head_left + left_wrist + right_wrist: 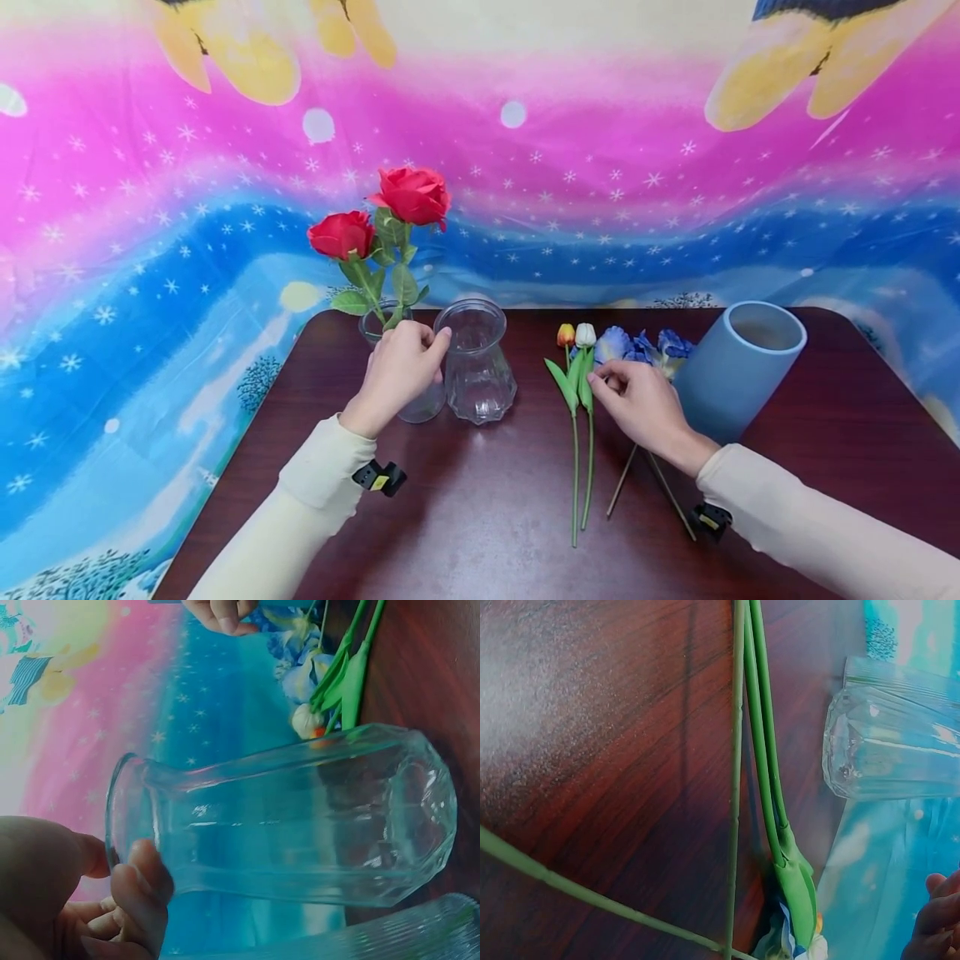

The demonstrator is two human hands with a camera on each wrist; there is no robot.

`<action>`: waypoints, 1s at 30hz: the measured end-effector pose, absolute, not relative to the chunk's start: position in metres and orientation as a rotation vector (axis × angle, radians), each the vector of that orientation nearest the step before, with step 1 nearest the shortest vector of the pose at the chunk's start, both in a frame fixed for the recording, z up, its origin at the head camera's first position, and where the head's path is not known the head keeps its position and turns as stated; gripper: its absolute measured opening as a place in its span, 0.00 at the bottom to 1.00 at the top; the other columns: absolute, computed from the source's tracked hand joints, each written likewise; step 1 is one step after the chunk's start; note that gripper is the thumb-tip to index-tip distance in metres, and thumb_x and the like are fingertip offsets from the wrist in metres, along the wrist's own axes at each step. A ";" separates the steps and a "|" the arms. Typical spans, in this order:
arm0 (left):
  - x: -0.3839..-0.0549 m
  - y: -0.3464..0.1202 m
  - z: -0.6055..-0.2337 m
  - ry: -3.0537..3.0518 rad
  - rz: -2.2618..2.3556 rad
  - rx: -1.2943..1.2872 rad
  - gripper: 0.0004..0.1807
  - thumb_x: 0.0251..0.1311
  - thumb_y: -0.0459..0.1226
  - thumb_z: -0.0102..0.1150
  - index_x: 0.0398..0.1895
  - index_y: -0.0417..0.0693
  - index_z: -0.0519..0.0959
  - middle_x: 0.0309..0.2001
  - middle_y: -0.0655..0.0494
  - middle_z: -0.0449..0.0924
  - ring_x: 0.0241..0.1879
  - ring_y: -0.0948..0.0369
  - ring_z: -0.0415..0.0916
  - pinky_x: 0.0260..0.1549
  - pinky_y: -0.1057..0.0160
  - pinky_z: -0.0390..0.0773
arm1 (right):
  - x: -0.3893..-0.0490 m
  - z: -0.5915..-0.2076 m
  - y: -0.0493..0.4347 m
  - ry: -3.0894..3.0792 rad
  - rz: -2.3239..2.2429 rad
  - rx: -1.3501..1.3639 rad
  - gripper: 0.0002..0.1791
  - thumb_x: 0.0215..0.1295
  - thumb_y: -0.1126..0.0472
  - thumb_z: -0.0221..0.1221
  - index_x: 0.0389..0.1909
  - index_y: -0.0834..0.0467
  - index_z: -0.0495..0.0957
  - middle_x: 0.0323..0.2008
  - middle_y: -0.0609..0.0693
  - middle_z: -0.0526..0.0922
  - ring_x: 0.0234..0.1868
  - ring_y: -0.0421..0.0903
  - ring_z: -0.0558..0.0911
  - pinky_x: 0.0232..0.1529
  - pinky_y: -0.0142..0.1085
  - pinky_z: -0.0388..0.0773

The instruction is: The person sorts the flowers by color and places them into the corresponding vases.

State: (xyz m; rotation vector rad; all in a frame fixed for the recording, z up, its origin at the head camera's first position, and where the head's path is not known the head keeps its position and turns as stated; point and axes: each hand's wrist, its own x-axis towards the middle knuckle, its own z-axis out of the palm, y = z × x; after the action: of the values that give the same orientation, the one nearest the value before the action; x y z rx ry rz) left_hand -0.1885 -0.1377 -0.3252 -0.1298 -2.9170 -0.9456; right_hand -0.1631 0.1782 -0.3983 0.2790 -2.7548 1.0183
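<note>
My left hand (pixel 401 375) is in front of the ribbed glass vase (pixel 422 402), its thumb by the rim of the faceted glass vase (pixel 480 383); contact is unclear. In the left wrist view, loosely bent fingers (pixel 146 881) overlap that vase's neck, with a gap below the thumb. Two red roses (pixel 411 197) stand in the ribbed vase. Over the flowers at right hangs my right hand (pixel 641 404), fingers loosely bent, with nothing visible in them. Two tulips (pixel 581 383), orange and white, lie beside blue irises (pixel 615 343); the hand partly hides the irises.
A tall blue-grey vase (pixel 731 375) stands to the right of the irises. The dark wooden table (pixel 480 517) has rounded back corners. Behind it hangs a colourful printed cloth (pixel 600 192). Crossed iris stems (pixel 739 772) show in the right wrist view.
</note>
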 end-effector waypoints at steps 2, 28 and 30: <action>-0.188 -0.137 -0.328 -2.890 -0.998 -0.124 0.27 0.73 0.52 0.49 0.18 0.50 0.80 0.16 0.53 0.83 0.16 0.60 0.76 0.20 0.58 0.71 | -0.163 -0.399 0.178 -2.756 1.021 0.283 0.12 0.73 0.52 0.58 0.39 0.54 0.86 0.16 0.43 0.70 0.18 0.39 0.67 0.20 0.34 0.63; -0.186 -0.126 -0.350 -2.406 -2.061 0.074 0.26 0.76 0.40 0.50 0.14 0.41 0.69 0.06 0.59 0.63 0.07 0.63 0.63 0.12 0.65 0.70 | -0.163 -0.407 0.183 -2.884 0.988 0.289 0.11 0.72 0.54 0.59 0.35 0.56 0.85 0.14 0.43 0.67 0.15 0.40 0.64 0.17 0.34 0.59; -0.187 -0.126 -0.350 -2.402 -2.066 0.075 0.26 0.76 0.40 0.50 0.14 0.41 0.68 0.06 0.59 0.63 0.07 0.63 0.63 0.12 0.65 0.70 | -0.163 -0.409 0.183 -2.925 0.974 0.299 0.11 0.71 0.55 0.60 0.33 0.56 0.84 0.14 0.43 0.68 0.15 0.40 0.65 0.18 0.34 0.60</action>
State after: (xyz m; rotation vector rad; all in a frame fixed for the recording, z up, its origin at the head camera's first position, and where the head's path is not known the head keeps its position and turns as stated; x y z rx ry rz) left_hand -0.1866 -0.1258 -0.3504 0.0748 -2.4020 -2.0661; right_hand -0.1633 0.1835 -0.4094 0.2993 -2.9249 0.9742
